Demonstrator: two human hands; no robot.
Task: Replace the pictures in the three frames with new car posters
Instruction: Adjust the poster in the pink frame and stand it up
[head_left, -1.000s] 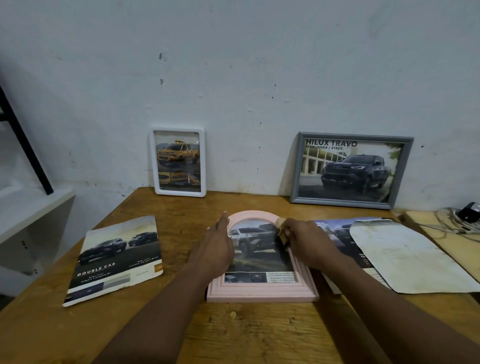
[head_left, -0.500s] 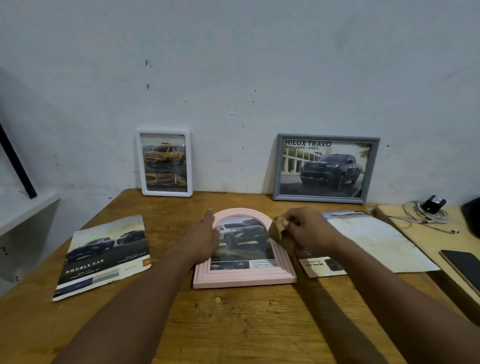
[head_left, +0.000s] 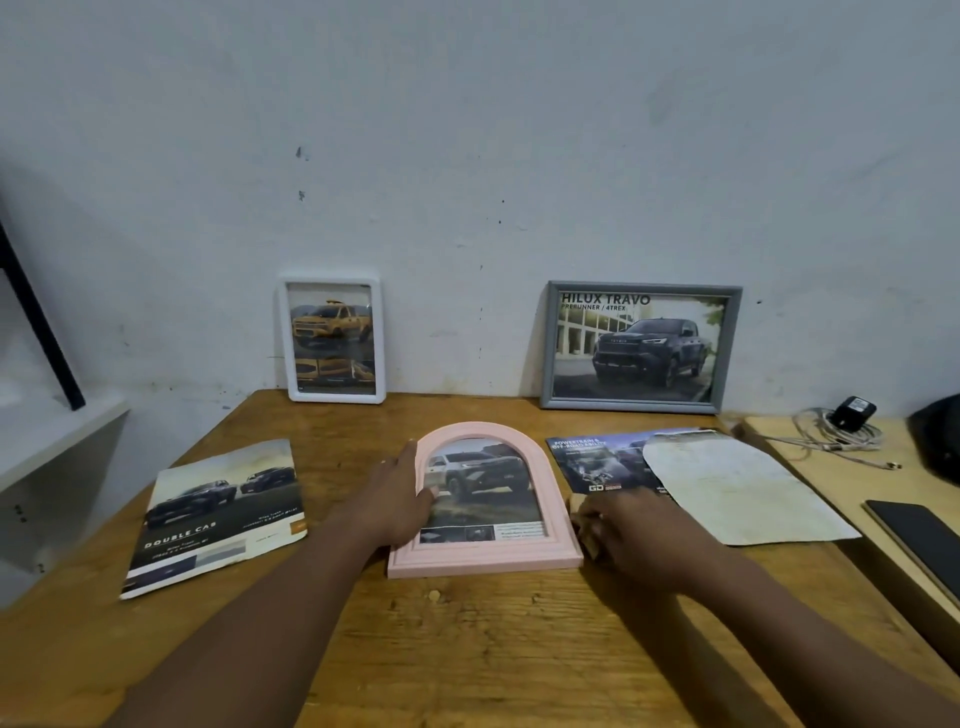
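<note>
The pink arched frame (head_left: 485, 558) lies face up mid-picture on the table (head_left: 467, 649), a car poster in it. The left hand (head_left: 395, 499) rests flat, fingers straight, on its left edge, likely steadying it. The right hand (head_left: 634, 535), beside its lower right corner, curls round a small tan piece (head_left: 576, 505) I cannot identify.

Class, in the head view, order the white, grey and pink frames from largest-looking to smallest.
1. grey frame and pink frame: look alike; pink lies nearer the camera, so unranked.
2. white frame: smallest.
</note>
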